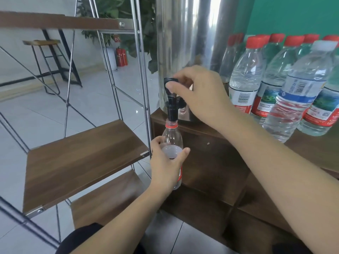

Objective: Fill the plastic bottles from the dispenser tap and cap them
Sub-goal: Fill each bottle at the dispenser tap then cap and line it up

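The right hand's [200, 92] thumb and fingers are curled round the black lever of the dispenser tap [171, 99], pinching its top; the thumb tip lies on the front of the lever, the other fingers wrap behind it. Directly below the tap, the left hand [165, 165] grips the open bottle [172, 142] round its middle, fingers on the far side and thumb on the near side; the bottle stands upright in the air with its uncapped mouth and red neck ring right under the tap's spout, touching it or nearly so, I cannot tell which; foamy water shows inside at about the level of the thumb, the part above it clear and empty; a red label shows under the palm.

The tap juts from the base of the steel dispenser [185, 43], which rises behind and above it; the dispenser sits on a dark wooden cabinet [211, 162], whose front drops away below the tap. To the right of the tap, on the cabinet top, stands a cluster of capped bottles [245, 77], most with red caps, one nearer bottle [300, 92] with a white cap and blue label. To the left of the tap stands a metal-framed shelf [82, 158] with brown wooden boards; beyond it, a stool [44, 43] and a red fire extinguisher [122, 56] on the tiled floor.
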`<state>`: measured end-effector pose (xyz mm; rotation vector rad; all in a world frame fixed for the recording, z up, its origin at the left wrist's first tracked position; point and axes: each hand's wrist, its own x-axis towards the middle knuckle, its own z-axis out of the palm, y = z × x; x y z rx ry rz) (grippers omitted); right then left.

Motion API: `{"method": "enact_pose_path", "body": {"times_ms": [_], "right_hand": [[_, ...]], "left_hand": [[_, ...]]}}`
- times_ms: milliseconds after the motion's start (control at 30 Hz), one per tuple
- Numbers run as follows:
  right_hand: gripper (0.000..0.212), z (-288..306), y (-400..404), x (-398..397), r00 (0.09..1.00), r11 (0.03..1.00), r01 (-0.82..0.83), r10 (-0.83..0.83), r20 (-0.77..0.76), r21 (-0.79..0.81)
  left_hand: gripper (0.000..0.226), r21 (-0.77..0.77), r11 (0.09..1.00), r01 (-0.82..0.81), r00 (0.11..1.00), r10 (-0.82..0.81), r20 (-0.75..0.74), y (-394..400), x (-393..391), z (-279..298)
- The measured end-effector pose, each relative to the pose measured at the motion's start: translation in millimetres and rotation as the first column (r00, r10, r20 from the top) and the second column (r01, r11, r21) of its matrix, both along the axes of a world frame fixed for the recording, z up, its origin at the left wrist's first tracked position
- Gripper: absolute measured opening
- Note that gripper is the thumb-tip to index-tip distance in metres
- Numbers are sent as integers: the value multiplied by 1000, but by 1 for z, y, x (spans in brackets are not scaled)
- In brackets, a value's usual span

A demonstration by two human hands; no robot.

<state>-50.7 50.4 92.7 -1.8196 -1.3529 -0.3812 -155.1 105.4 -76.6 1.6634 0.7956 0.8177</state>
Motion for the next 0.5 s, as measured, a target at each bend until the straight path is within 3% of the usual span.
{"method": "enact_pose_path", "body": {"times_ms": [100,200,367,500], "right_hand": [[15,-3,7,3,1000,997,2,-4,26,74],[16,-12,7,4,984,985,-20,-10,176,169],[18,-39,-2,2,885,961,-235,150,440,144],[23,-58,-21,6,937,950,-208,126,325,231]], "left_hand": [[73,24,1000,-12,1000,11,24,-1,1,-1],[73,22,1000,-11,999,10,35,-1,3,-3],[73,44,999,-21,999,20,26,3,6,-5],[70,63,998,-6,999,4,45,7,7,-5]]}}
